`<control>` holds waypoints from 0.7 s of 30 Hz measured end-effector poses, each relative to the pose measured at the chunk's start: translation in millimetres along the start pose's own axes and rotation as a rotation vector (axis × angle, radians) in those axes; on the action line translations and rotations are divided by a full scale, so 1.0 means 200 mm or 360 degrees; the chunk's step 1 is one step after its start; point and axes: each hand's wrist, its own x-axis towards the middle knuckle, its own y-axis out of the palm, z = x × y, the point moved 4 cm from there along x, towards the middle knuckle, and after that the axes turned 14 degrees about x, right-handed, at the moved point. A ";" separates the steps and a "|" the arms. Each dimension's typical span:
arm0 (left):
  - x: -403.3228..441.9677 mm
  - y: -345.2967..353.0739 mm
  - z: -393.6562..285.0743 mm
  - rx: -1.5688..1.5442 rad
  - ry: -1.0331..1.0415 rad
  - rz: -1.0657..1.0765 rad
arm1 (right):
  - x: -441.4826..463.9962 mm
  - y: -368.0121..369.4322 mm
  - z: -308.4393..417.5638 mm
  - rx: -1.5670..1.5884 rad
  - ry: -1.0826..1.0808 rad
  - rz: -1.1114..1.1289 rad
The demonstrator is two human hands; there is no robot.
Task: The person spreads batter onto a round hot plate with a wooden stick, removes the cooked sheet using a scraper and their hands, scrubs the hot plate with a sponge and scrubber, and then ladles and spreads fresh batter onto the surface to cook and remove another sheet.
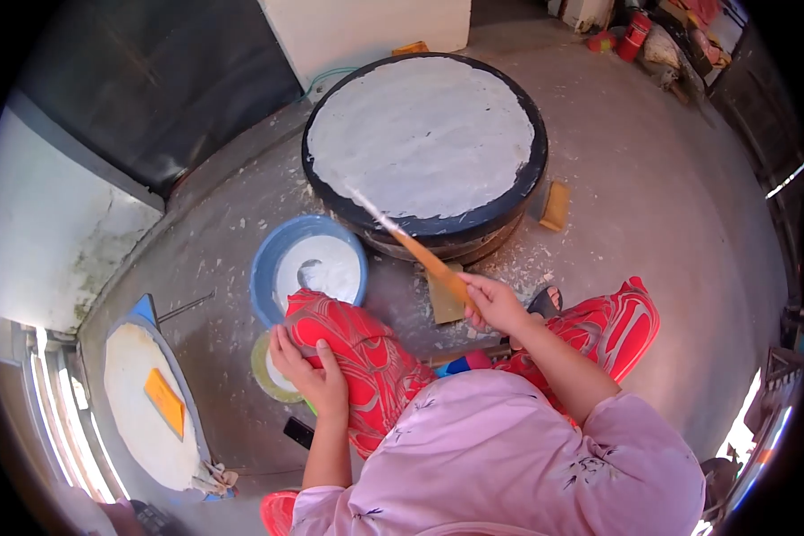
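My right hand (493,302) is closed around the handle of a long wooden spatula (431,262). Its thin, whitish tip reaches over the near edge of a big round black griddle (540,165); whether it touches is hard to tell. A sheet of white batter (424,134) covers nearly the whole griddle top, with a ragged rim. On my left knee rests my left hand (313,371), fingers stretched out, holding nothing. Just beyond that knee stands a blue basin (263,277) of white batter (338,268), with something round partly sunk in it.
Yellow blocks lie on the floor, one a sponge-like block (555,206) right of the griddle. A green-rimmed bowl (263,371) sits partly under my left hand, near a dark phone (298,432). At left, a pale round board (138,420) carries a yellow piece (164,402). White flakes litter the floor.
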 end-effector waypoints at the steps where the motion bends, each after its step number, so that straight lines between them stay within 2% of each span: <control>1: 0.00 0.00 0.00 -0.0015 -0.0001 0.0009 | 0.03 0.01 0.05 0.0012 0.0069 -0.0054; 2: 0.00 0.00 0.01 -0.0001 -0.0028 0.0001 | 0.05 0.01 0.09 0.0019 0.0132 -0.0109; 3: 0.00 0.00 0.02 -0.0004 -0.0018 -0.0025 | 0.07 0.04 0.13 -0.0028 -0.0039 0.0005; 4: -0.01 -0.01 0.03 -0.0006 -0.0012 -0.0045 | 0.07 0.06 0.14 -0.0044 -0.0025 0.0032; 6: -0.01 -0.01 0.04 0.0014 -0.0041 -0.0045 | 0.07 0.15 0.19 0.0281 -0.0271 0.0357; 7: -0.01 -0.01 0.05 0.0025 -0.0035 -0.0043 | 0.10 0.17 0.15 0.0268 -0.0253 0.0392; 9: -0.02 -0.02 0.07 0.0033 -0.0074 -0.0047 | 0.19 0.18 -0.05 0.0021 -0.0008 0.0265; 10: -0.01 -0.02 0.08 0.0018 -0.0068 -0.0046 | 0.24 0.22 -0.10 0.0010 0.0007 0.0308; 12: -0.02 -0.03 0.09 0.0039 -0.0100 -0.0055 | 0.32 0.28 -0.22 0.0072 0.0269 0.0318; 19: 0.00 -0.04 0.11 0.0063 -0.0067 -0.0098 | 0.70 0.57 -0.41 -0.0175 0.0286 0.0446; 21: -0.01 -0.04 0.13 0.0077 -0.0093 -0.0109 | 0.69 0.62 -0.42 0.0146 0.0373 0.0561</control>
